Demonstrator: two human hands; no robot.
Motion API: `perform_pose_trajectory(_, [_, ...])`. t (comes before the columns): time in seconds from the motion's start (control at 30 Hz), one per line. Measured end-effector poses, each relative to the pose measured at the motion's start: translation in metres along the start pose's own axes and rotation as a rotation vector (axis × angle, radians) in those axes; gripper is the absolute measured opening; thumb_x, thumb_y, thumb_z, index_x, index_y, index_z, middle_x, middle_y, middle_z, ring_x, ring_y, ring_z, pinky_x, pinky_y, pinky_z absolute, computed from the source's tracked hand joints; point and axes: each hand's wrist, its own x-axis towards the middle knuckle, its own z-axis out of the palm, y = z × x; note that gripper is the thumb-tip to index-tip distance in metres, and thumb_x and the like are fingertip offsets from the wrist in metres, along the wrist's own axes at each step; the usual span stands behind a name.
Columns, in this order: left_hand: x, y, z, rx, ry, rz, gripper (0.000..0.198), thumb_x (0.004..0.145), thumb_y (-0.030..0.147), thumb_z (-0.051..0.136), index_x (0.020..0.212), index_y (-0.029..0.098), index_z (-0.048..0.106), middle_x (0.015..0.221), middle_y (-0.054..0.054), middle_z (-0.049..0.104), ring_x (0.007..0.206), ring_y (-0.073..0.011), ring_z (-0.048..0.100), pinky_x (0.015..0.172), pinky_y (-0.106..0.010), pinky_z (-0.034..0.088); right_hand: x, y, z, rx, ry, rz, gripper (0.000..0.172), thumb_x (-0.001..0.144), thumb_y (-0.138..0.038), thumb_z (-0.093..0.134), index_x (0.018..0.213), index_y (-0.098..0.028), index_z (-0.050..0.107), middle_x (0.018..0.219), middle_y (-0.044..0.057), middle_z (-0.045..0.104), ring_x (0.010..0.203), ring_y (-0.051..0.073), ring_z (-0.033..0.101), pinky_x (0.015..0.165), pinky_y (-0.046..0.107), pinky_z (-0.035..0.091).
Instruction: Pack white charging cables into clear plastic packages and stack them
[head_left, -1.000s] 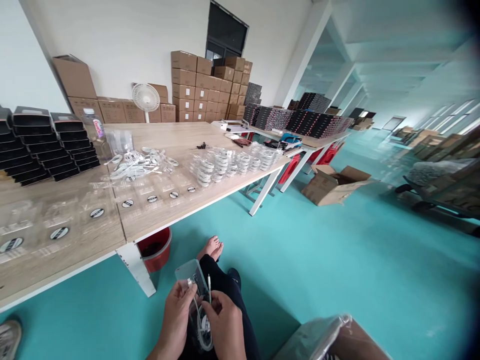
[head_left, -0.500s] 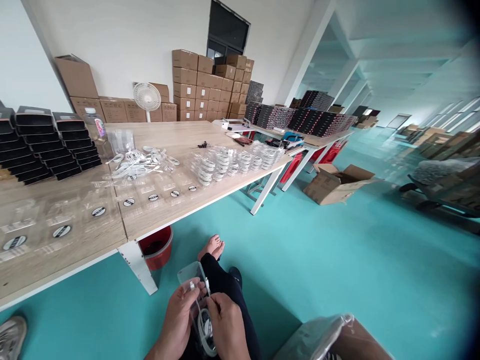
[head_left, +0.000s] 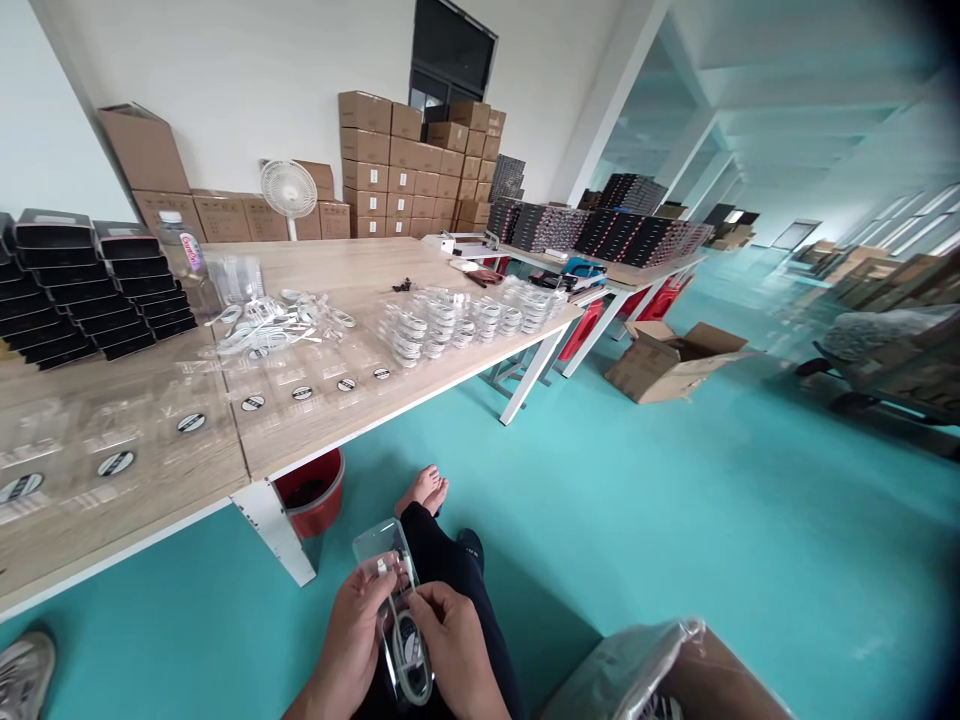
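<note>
Low in front of my lap, my left hand (head_left: 358, 618) is closed around a clear plastic box (head_left: 380, 538) from its left side. In the box lies a coiled white charging cable (head_left: 415, 688), with a round black-and-white label showing inside the loop. One cable connector sits by my left thumb. My right hand (head_left: 452, 632) is closed at the box's right side, thumb and fingers pinching the cable near its other end. The fingertips partly hide that end.
On the wooden table (head_left: 300, 440) lie a heap of loose white cables (head_left: 281, 322), a row of labelled clear boxes and several stacks of filled ones (head_left: 442, 325). A plastic-lined carton (head_left: 667, 660) stands at my right, a red bucket (head_left: 319, 500) under the table.
My right hand has shifted slightly left against the box. The connector that stood up at the box's right edge now sits lower, along the inside. The view has shifted slightly.
</note>
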Motion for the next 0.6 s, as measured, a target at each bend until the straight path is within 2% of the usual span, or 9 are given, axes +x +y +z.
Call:
perform_pose_trajectory(0.1, [0.0, 0.001, 0.0, 0.031, -0.031, 0.011, 0.029, 0.063, 0.034, 0.09, 0.083, 0.018, 0.077, 0.073, -0.001, 0.071, 0.068, -0.0136, 0.061, 0.064, -0.025, 0.048, -0.001, -0.002, -0.001, 0.039, -0.008, 0.0, 0.03, 0.086, -0.042, 0.057, 0.07, -0.019, 0.068, 0.069, 0.002, 0.066, 0.068, 0.018, 0.06, 0.062, 0.027, 0.044])
perform_pose_trajectory(0.3, [-0.001, 0.003, -0.001, 0.082, -0.06, 0.027, 0.026, 0.06, 0.032, 0.089, 0.078, 0.018, 0.077, 0.068, 0.0, 0.066, 0.067, -0.0138, 0.056, 0.066, -0.025, 0.046, -0.003, -0.01, 0.001, -0.078, 0.051, 0.018, 0.017, 0.074, -0.023, 0.06, 0.058, -0.02, 0.058, 0.061, -0.001, 0.06, 0.062, 0.015, 0.054, 0.059, 0.026, 0.04])
perform_pose_trajectory(0.47, [-0.002, 0.001, -0.003, 0.129, -0.093, -0.011, 0.025, 0.062, 0.034, 0.087, 0.077, 0.017, 0.077, 0.068, 0.0, 0.066, 0.068, -0.0152, 0.057, 0.065, -0.026, 0.046, -0.004, -0.01, 0.0, -0.161, 0.044, 0.024, 0.018, 0.075, -0.021, 0.057, 0.058, -0.021, 0.055, 0.062, -0.002, 0.059, 0.063, 0.014, 0.053, 0.059, 0.025, 0.038])
perform_pose_trajectory(0.6, [0.0, -0.007, -0.004, 0.204, -0.02, 0.011, 0.031, 0.056, 0.034, 0.091, 0.074, 0.016, 0.074, 0.067, -0.001, 0.067, 0.066, -0.0164, 0.06, 0.063, -0.028, 0.047, -0.004, -0.007, -0.001, -0.191, 0.019, 0.033, 0.021, 0.077, -0.022, 0.057, 0.057, -0.021, 0.052, 0.06, -0.003, 0.057, 0.061, 0.014, 0.051, 0.057, 0.025, 0.034])
